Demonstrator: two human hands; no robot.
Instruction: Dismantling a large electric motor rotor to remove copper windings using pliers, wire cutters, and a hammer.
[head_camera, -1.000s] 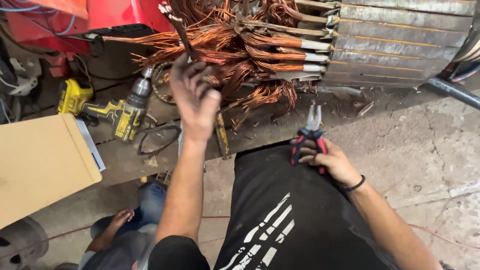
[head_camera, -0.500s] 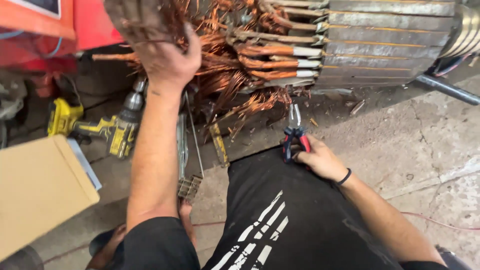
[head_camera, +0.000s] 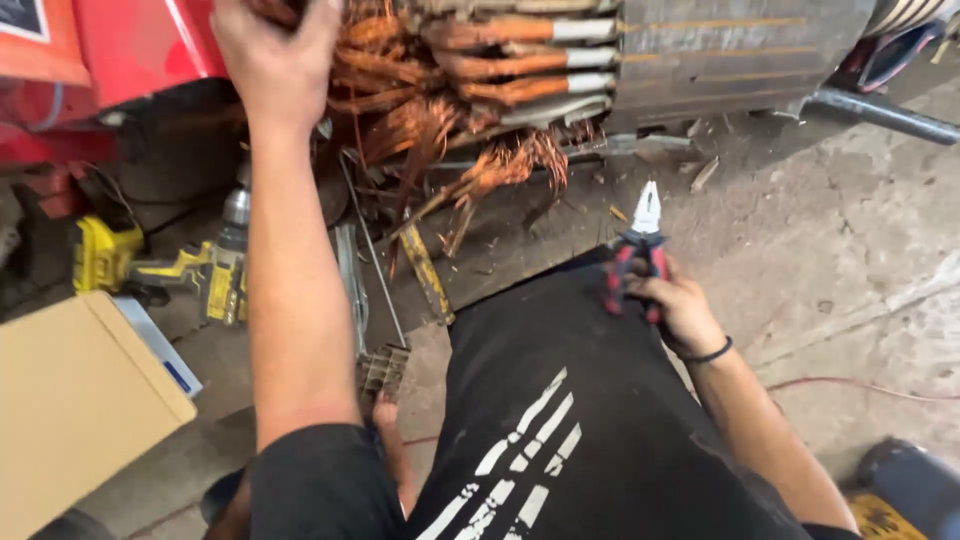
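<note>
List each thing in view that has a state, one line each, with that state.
Left hand: raised, gripping the copper windings.
Right hand: closed on the pliers, resting on the knee.
Pliers: jaws shut, pointing up.
Copper windings: frayed, strands hanging loose from the stator.
Drill: lying on the floor, unheld.
Cardboard box: closed, on the floor.

My left hand (head_camera: 275, 45) reaches up into the tangled copper windings (head_camera: 440, 110) of the stator (head_camera: 700, 55). My right hand (head_camera: 672, 305) has its grip closed around red-handled pliers (head_camera: 640, 245), resting on my black-clad knee. A yellow drill (head_camera: 175, 270) lies on the floor (head_camera: 850, 250).
</note>
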